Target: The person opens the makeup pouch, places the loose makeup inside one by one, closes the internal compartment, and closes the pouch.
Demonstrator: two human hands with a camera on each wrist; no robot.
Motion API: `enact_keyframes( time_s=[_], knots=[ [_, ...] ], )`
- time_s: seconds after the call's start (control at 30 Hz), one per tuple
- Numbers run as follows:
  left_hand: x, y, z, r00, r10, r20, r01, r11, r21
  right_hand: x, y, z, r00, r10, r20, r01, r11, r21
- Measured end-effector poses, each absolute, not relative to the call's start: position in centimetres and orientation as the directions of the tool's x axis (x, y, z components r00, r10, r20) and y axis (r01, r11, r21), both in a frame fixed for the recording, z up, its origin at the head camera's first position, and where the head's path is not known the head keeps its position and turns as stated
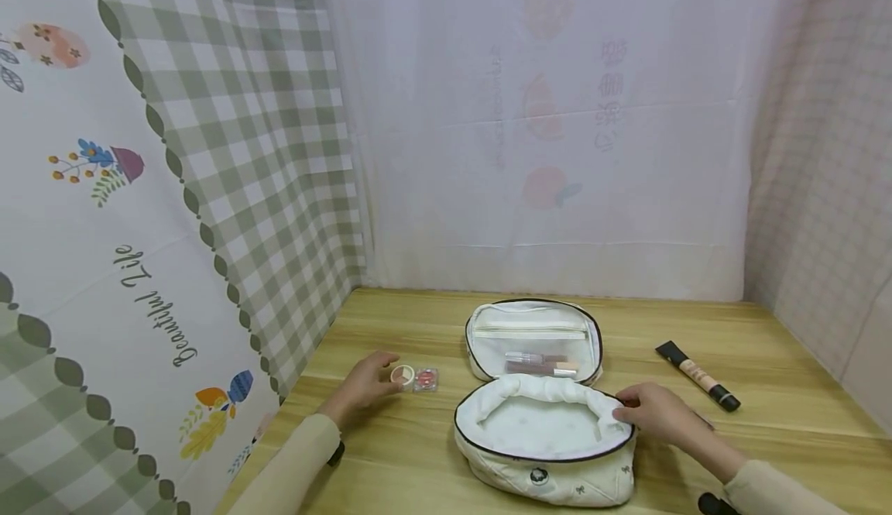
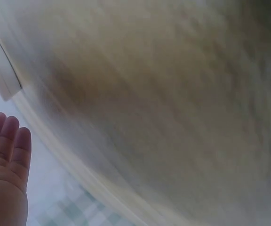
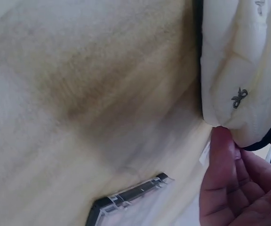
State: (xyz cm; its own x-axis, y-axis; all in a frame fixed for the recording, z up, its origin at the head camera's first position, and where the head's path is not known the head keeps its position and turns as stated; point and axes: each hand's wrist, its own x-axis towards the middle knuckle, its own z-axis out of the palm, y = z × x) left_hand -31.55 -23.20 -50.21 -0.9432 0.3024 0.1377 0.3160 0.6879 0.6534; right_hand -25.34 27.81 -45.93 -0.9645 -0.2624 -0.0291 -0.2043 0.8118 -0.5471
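A cream quilted cosmetic bag (image 1: 543, 468) with dark piping stands unzipped, its lid (image 1: 533, 317) folded back. My right hand (image 1: 658, 414) pinches the bag's right rim; in the right wrist view, thumb and fingers (image 3: 220, 160) close on the fabric edge. At the left, my left hand (image 1: 365, 382) reaches beside a round cream compact (image 1: 402, 376). Its fingers (image 2: 21, 146) look straight in the left wrist view, a little apart from the compact's pale side (image 2: 3, 70). A small clear square case with red inside (image 1: 426, 379) lies against the compact's right.
Slim tubes (image 1: 540, 364) show in the lid's mesh pocket. A beige tube with black ends (image 1: 698, 375) lies on the wooden table (image 1: 411, 314) at the right. Near my right wrist is a flat clear-and-black case (image 3: 131, 197). Cloth curtains (image 1: 557, 228) enclose the table.
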Motion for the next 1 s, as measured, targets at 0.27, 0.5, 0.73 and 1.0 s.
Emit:
enact_keyframes(
  time_s=[0.27, 0.5, 0.73, 1.0],
  knots=[
    [-31.5, -22.5, -50.4, -0.924, 0.338, 0.177, 0.373, 0.701, 0.608, -25.3, 27.8, -46.7, -0.975, -0.215, -0.050, -0.151, 0.815, -0.559],
    [-31.5, -22.1, -50.5, -0.915, 0.352, 0.199, 0.397, 0.694, 0.600, -25.4, 27.7, -46.9, -0.981, -0.186, -0.046, -0.130, 0.823, -0.554],
    [-31.6, -22.2, -50.7, -0.919, 0.351, 0.179, 0.385, 0.704, 0.596, -25.5, 27.5, -47.0, -0.988, -0.145, -0.049, -0.095, 0.829, -0.552],
    [-31.7, -22.0, -50.6, -0.910, 0.365, 0.197, 0.410, 0.717, 0.564, -25.5, 27.5, -47.0, -0.988, -0.148, -0.047, -0.097, 0.824, -0.559]
  ],
)
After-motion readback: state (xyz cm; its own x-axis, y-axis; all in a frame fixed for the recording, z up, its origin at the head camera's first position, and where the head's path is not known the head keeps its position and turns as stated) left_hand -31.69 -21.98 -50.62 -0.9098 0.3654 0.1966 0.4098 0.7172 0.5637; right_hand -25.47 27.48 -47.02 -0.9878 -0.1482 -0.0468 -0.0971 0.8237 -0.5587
